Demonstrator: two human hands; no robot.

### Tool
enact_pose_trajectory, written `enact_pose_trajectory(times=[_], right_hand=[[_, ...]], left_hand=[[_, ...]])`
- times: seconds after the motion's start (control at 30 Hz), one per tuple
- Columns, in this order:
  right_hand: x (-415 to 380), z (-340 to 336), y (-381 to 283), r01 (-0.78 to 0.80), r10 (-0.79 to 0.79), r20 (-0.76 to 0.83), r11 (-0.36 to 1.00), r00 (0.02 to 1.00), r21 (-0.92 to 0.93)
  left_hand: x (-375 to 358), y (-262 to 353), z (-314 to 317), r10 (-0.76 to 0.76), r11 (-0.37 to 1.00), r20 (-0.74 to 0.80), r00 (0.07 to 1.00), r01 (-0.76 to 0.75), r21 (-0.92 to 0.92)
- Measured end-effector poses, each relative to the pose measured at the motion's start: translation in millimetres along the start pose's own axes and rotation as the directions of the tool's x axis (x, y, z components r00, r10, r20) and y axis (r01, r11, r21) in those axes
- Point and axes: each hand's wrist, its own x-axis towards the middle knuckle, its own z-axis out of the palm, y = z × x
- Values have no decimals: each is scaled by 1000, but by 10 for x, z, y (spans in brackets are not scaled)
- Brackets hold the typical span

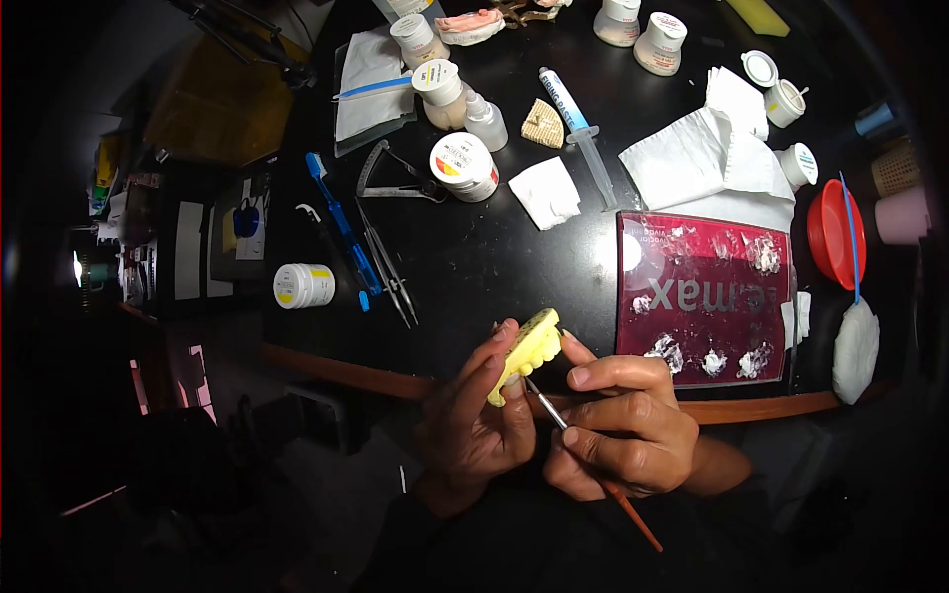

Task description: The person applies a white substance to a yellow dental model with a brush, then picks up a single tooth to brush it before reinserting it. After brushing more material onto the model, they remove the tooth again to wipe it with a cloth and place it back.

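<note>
My left hand point(476, 420) holds a pale yellow dental model point(534, 344) between thumb and fingers, tilted, near the table's front edge. Between the fingers of my right hand point(633, 435) is a fine brush point(633, 518) with a metal ferrule and a reddish-brown handle. The brush tip reaches the lower side of the model, beside the left thumb; whether it touches cannot be made out. A fingertip of the right hand is close to the model's right end. Right of the hands lies a dark red glass slab point(692, 311) with several white paste dabs.
Left on the black table are a white jar point(303, 286), a blue toothbrush point(341, 227) and tweezers point(388, 267). Farther back stand several jars and a firing paste syringe point(573, 119). White tissues point(682, 163), a red bowl point(836, 234) and a white pad point(856, 351) are at the right.
</note>
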Motion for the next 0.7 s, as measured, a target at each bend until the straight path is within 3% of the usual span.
enact_pose_trajectory(times=[0.2,0.3,0.7], right_hand=[[7,44,25,31,-31,-21,999,999,-27],[21,42,19,23,-24,-20,999,1000,-32],[7,45,26,28,-29,-26,999,999,-16]], left_hand=[[4,38,-49,-57,998,57,997,55,36],[25,19,-65,-9,999,79,997,7,34],[-1,-1,-6,-8,1000,5,1000,8,11]])
